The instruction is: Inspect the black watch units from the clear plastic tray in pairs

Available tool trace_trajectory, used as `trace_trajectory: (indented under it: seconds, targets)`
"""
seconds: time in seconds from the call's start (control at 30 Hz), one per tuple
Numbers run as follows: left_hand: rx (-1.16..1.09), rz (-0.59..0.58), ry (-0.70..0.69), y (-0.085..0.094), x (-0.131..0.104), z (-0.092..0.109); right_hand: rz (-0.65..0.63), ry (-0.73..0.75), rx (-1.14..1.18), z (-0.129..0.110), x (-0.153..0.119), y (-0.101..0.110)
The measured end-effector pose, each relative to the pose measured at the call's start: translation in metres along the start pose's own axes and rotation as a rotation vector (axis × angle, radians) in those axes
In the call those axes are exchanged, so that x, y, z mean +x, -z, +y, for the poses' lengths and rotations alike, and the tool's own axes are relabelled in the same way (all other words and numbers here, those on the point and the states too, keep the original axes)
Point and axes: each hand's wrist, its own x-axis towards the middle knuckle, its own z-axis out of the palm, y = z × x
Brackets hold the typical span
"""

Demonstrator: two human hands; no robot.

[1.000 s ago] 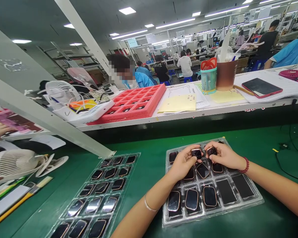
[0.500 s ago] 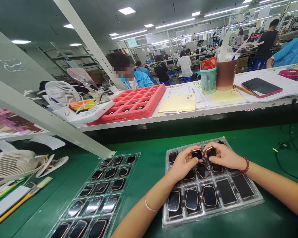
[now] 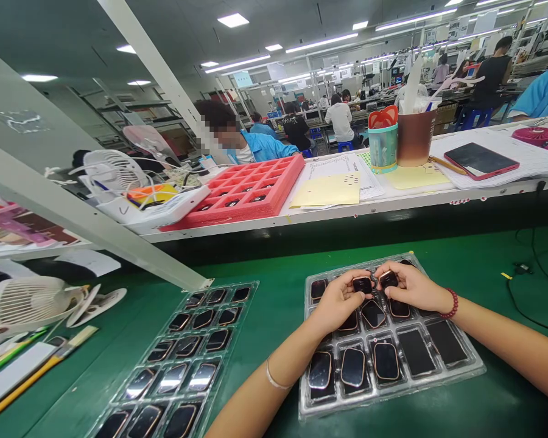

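Note:
My left hand is closed on a small watch case with a dark face and a gold rim. Just beside it, my right hand grips a second watch case of the same look. Both hands hover over the right-hand clear plastic tray, whose pockets hold several more watch cases, one of them turned askew. Two front pockets at the tray's right show only dark bottoms. Fingers hide part of the tray's back rows.
Left of my arms lies another clear tray full of watch cases. A white fan and a brush lie at far left. A raised shelf carries a red foam tray, cups and a phone. Cables trail at right.
My hands and the two watch cases stay nearly where they were. Across the shelf, a person in blue has shifted, with an arm now stretched behind the red foam tray.

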Motion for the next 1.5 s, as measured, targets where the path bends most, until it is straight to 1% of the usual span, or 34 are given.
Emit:
trace_trajectory:
  seconds: [0.1,0.23,0.43,0.6,0.67,0.8,0.93,1.1,1.23,1.33,1.5]
  targets:
    - [0.037,0.004,-0.011,0.003,0.000,-0.001,0.009,-0.008,0.025,0.001,0.001,0.000]
    - [0.096,0.019,-0.012,0.005,0.001,-0.003,0.005,-0.073,0.086,0.001,0.001,0.000]
    - [0.028,0.013,-0.048,0.003,0.000,-0.001,0.000,-0.039,0.066,-0.001,0.000,-0.001]
    - [0.067,0.018,-0.022,0.001,-0.001,0.004,-0.002,-0.091,0.075,-0.002,0.000,-0.001]
    - [0.049,0.019,-0.031,0.002,-0.001,0.003,0.000,-0.053,0.053,-0.001,0.000,-0.001]
    - [0.054,0.004,-0.022,0.004,0.001,-0.002,0.014,0.026,-0.062,-0.001,0.000,0.000]
    - [0.069,0.003,-0.018,0.005,0.001,-0.005,-0.003,0.024,-0.079,-0.004,-0.001,0.000]
    - [0.069,0.011,-0.009,0.003,0.001,-0.002,-0.010,0.037,-0.088,-0.004,-0.001,-0.001]
    - [0.038,0.022,-0.006,0.001,0.001,0.000,-0.033,0.009,-0.055,-0.004,-0.002,0.000]
    - [0.006,0.024,-0.006,0.000,0.001,-0.002,-0.028,0.012,-0.023,-0.002,-0.002,0.000]
    - [-0.097,0.005,-0.010,0.004,0.004,-0.007,-0.040,-0.002,0.017,0.002,-0.001,0.000]
